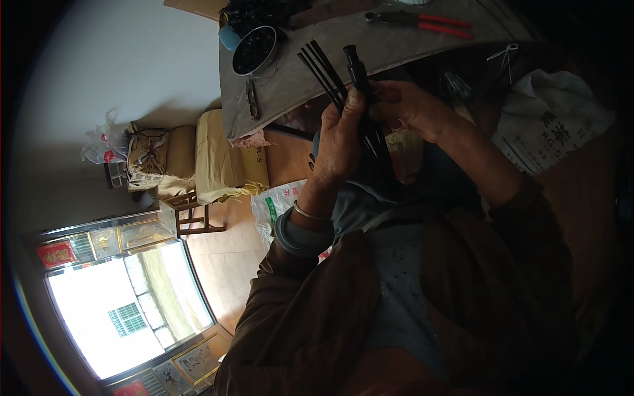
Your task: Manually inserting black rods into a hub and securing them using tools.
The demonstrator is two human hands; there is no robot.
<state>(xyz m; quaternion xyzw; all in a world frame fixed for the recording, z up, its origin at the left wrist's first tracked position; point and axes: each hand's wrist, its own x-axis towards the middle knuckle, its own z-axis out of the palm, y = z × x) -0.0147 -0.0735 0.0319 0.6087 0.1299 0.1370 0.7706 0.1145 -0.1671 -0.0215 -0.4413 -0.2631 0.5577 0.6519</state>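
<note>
In front of my body, my left hand (340, 142) is closed around a bundle of thin black rods (323, 74), which fan out past the fingers toward the table. A thicker black stick with a stepped, knobbed end (356, 67) rises beside them, under my left thumb. The fingers of my right hand (413, 112) are bent in against this stick from the right, gripping it. Dark lengths of the bundle hang below both hands toward my lap. Whether rods and stick are joined is hidden by the fingers.
On the grey table (297, 92) stand a bowl of small black pieces (256, 49) and red-handled pliers (446, 26). A small dark tool (251, 99) lies near its edge. White sacks (555, 119) are at right; wrapped bales (214, 155) and a wooden stool (195, 214) at left.
</note>
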